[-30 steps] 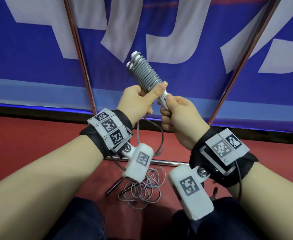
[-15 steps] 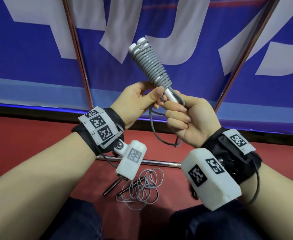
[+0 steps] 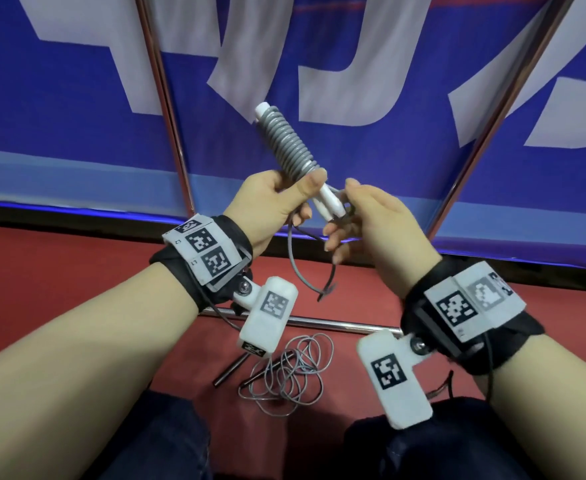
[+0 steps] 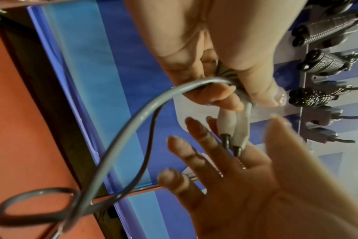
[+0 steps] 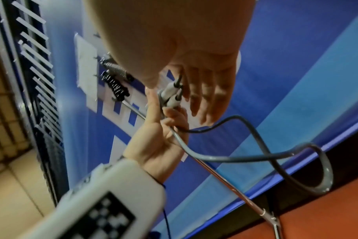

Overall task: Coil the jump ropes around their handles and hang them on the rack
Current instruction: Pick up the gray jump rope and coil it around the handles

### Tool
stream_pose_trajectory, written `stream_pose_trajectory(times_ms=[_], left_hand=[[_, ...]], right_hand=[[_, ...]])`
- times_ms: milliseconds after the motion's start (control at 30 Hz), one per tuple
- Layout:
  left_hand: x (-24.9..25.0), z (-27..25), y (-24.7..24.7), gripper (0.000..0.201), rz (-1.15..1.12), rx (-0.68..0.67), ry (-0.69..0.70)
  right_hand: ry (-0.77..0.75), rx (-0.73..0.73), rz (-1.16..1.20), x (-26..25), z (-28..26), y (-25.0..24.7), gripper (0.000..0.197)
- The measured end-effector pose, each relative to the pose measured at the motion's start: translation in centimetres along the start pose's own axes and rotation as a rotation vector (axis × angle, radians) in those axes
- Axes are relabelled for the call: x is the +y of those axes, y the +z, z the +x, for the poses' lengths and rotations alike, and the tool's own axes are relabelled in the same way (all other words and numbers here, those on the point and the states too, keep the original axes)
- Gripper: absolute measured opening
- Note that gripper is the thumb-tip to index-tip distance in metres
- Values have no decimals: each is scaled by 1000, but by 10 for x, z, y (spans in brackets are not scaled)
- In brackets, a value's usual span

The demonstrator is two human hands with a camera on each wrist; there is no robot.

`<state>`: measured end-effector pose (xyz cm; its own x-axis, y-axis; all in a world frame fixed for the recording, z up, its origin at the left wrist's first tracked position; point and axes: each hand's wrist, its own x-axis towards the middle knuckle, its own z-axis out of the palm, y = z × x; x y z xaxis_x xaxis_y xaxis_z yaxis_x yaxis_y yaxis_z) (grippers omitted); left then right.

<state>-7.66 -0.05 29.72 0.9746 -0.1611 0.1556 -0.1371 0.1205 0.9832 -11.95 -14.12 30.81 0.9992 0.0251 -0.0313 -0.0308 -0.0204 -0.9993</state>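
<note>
Two white handles wound with grey jump rope (image 3: 289, 143) point up and to the left in front of me. My left hand (image 3: 305, 195) grips the bundle at the lower edge of the coil, thumb across the front. A short loose loop of the rope (image 3: 303, 271) hangs below it. My right hand (image 3: 350, 220) is beside the handles' bare lower tips with its fingers spread (image 4: 196, 134) and holds nothing. In the wrist views a white peg rack (image 4: 304, 106) on the blue wall carries several coiled ropes (image 5: 114, 71).
A second thin grey rope (image 3: 284, 372) with dark handles lies tangled on the red floor between my knees. A chrome frame stands ahead, with slanted poles (image 3: 165, 109) and a low crossbar (image 3: 336, 325). Behind it hangs a blue and white banner (image 3: 405, 161).
My right hand has let go of the rope end and opened its fingers. The coiled bundle has sunk a little, and the loose loop now hangs free under my left hand.
</note>
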Motion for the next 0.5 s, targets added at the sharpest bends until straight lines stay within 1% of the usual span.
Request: stream_pose_trajectory(times_ms=[67, 133, 200, 267, 333, 367, 467, 500], left_hand=[[-2, 1, 1, 29, -26, 45, -24], [-3, 0, 6, 31, -44, 67, -39], [-3, 0, 12, 32, -56, 94, -63], [-3, 0, 15, 37, -44, 130, -83], [-1, 0, 14, 44, 2, 129, -71], [1, 0, 13, 44, 35, 106, -49], [7, -2, 7, 22, 140, -11, 30], [9, -2, 6, 19, 171, -42, 39]], right_hand=[[-88, 17, -155, 5, -3, 5, 30], [-172, 34, -267, 9, -6, 9, 20], [-235, 76, -271, 13, -4, 12, 14], [-244, 135, -257, 14, 0, 13, 18], [-182, 151, -170, 12, 1, 13, 24], [-132, 132, -86, 9, 1, 12, 26], [-22, 35, 191, 2, -1, 8, 27], [1, 7, 249, 0, -1, 6, 27]])
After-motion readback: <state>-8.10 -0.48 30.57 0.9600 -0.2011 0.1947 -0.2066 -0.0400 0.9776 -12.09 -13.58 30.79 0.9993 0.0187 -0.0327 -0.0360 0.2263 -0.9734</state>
